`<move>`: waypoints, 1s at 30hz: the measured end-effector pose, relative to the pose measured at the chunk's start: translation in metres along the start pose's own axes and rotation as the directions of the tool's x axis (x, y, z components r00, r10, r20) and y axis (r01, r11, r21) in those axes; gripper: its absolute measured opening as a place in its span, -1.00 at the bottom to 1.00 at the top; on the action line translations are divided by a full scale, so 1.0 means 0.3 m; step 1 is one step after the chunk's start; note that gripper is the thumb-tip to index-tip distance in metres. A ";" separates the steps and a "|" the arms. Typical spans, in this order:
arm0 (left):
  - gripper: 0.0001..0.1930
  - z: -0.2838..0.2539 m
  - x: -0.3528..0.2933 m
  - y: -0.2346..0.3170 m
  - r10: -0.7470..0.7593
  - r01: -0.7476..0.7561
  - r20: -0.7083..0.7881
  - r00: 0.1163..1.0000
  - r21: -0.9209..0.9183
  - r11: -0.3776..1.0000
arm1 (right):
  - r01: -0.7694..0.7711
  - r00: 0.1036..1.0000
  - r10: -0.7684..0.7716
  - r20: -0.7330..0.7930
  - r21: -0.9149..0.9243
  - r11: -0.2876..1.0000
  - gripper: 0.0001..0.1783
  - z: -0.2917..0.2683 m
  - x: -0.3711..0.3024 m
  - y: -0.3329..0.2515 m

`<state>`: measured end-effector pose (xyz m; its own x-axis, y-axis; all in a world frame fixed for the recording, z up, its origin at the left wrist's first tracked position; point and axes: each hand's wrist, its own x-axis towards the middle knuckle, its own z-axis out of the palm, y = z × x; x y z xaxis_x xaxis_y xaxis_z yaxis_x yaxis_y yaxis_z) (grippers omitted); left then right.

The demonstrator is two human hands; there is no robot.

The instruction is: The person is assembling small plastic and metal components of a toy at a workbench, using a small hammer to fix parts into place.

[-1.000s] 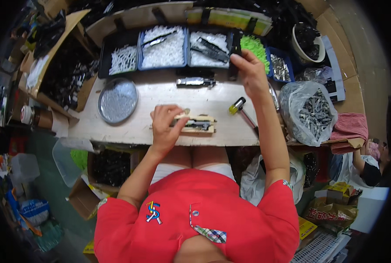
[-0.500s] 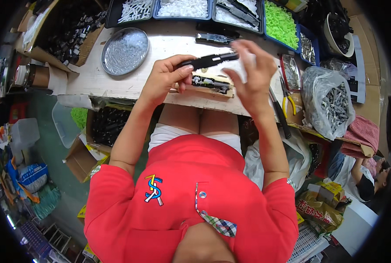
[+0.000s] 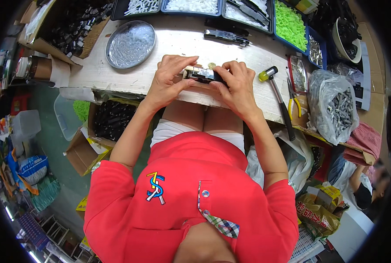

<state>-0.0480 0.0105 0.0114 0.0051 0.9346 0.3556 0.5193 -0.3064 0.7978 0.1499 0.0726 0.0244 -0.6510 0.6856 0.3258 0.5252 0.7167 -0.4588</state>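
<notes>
A narrow black mechanical assembly [image 3: 202, 74] with shiny metal parts lies in a pale wooden holder at the near edge of the worktable [image 3: 173, 39]. My right hand [image 3: 237, 83] grips a black piece at its right end between fingers and thumb. At the left end my left hand [image 3: 169, 81] is spread, its index finger stretched past the far side and its thumb touching the near side. Fingers partly cover the assembly. Farther back, another long black and metal assembly [image 3: 226, 37] rests on the tabletop.
A round metal dish [image 3: 131, 44] holds clear grease-like stuff. Right of my hands lie a hammer [image 3: 277, 94] and yellow-handled pliers [image 3: 294, 103], beside a plastic bag [image 3: 335, 105] of grey parts. Trays of white parts [image 3: 193, 6] and green parts [image 3: 288, 28] line the back.
The black piece my left hand held up has come down to the wooden holder. My right hand has dropped from the air onto the assembly's right end. The whole view has shifted slightly.
</notes>
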 end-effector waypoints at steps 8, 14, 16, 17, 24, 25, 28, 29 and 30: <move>-0.50 -0.002 -0.010 -0.026 -0.019 0.015 0.047 0.999 0.072 0.997 | 0.039 0.999 -0.039 0.037 -0.009 0.999 -0.68 0.035 0.017 -0.012; -0.52 -0.002 -0.004 -0.028 -0.037 0.031 0.071 0.997 0.083 0.996 | 0.063 0.996 -0.058 0.063 -0.079 0.995 -0.65 0.032 0.007 -0.022; -0.52 -0.010 0.010 -0.013 -0.013 -0.004 0.126 0.992 0.130 0.991 | 0.076 0.995 -0.069 0.066 -0.117 0.990 -0.63 0.032 0.001 -0.020; -0.52 -0.011 0.015 -0.010 -0.011 -0.006 0.129 0.992 0.129 0.992 | 0.080 0.996 -0.075 0.051 -0.103 0.991 -0.62 0.034 -0.004 -0.014; -0.56 -0.035 0.054 0.013 0.071 -0.172 0.328 0.942 0.291 0.941 | -0.072 0.977 0.059 -0.205 -0.057 0.996 -0.69 -0.059 -0.074 0.076; -0.56 -0.039 0.057 0.019 0.073 -0.186 0.342 0.937 0.309 0.933 | -0.115 0.970 0.097 -0.222 -0.067 0.991 -0.72 -0.087 -0.092 0.088; -0.54 -0.027 0.073 0.041 0.124 -0.262 0.374 0.919 0.345 0.901 | -0.235 0.942 0.190 -0.276 -0.140 0.962 -0.75 -0.153 -0.155 0.148; -0.54 -0.020 0.073 0.039 0.126 -0.263 0.374 0.919 0.341 0.903 | -0.277 0.939 0.210 -0.274 -0.236 0.931 -0.74 -0.172 -0.175 0.166; -0.52 -0.012 0.076 0.035 0.127 -0.300 0.427 0.895 0.366 0.881 | -0.319 0.933 0.232 -0.276 -0.330 0.888 -0.73 -0.186 -0.197 0.184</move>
<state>-0.0454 0.0279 0.0296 0.4355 0.8748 0.2120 0.7686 -0.4840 0.4182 0.2478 0.0786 0.0259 -0.3338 0.8411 0.4256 0.8553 0.4600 -0.2384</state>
